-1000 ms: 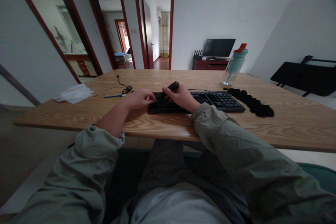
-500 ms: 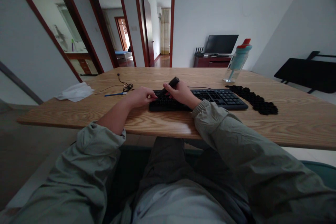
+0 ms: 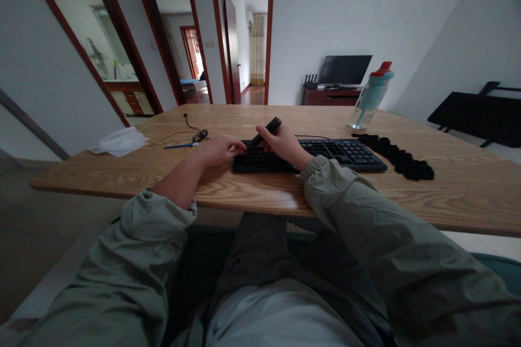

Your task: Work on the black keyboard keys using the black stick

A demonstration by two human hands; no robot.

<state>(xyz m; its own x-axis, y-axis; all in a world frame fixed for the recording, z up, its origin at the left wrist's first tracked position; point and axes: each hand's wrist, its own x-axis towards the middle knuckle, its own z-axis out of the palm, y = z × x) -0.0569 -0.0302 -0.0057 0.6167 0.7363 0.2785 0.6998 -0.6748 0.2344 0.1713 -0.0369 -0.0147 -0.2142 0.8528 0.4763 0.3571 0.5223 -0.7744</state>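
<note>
Where the wooden surface [image 3: 252, 195] spreads: white cloth [image 3: 119, 141], blue pen [image 3: 177, 146]; left hand [image 3: 220, 149], fingers curled, at the black keyboard [image 3: 325, 154] left end; right hand [image 3: 281, 143] gripping a dark tool [image 3: 266, 131] over its keys; loose black keycaps [image 3: 396, 156]; water bottle [image 3: 371, 95].

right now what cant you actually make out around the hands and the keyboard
- Dark tool in the right hand: head view, too small and dim to identify.
- Keyboard left end: hidden by both hands.
- Left hand fingertips: whether they pinch anything is too small to tell.
- Black pile: pieces unresolvable.
</note>
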